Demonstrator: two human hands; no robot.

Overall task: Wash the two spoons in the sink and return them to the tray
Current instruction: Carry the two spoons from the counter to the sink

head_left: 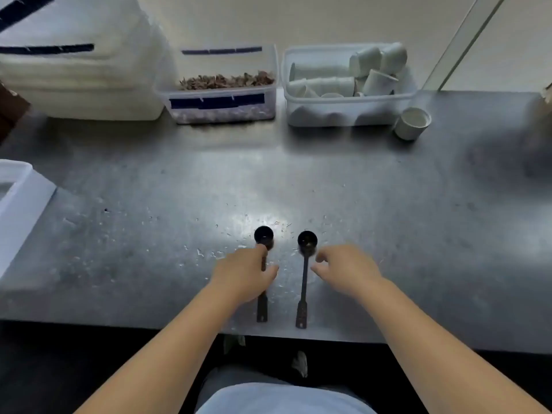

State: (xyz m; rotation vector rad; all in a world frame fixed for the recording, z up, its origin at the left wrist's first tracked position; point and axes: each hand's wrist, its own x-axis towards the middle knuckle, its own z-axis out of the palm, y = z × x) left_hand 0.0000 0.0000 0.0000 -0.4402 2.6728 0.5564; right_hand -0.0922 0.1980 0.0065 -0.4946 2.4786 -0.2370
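Two black long-handled measuring spoons lie side by side on the steel counter, bowls pointing away from me. My left hand [243, 274] rests over the handle of the left spoon [263, 236], fingers curled around it. The right spoon [307, 240] lies free on the counter. My right hand [343, 271] hovers just to its right with fingers apart, touching nothing that I can see. No sink or tray for the spoons is clearly in view.
At the back stand a clear tub of brown dried pieces [222, 85], a tub of white paper cups [348, 85] and one loose cup [412, 123]. A large white container [80, 64] fills the back left. A white box edge [21, 204] sits at the left. Crumbs litter the counter [149, 189].
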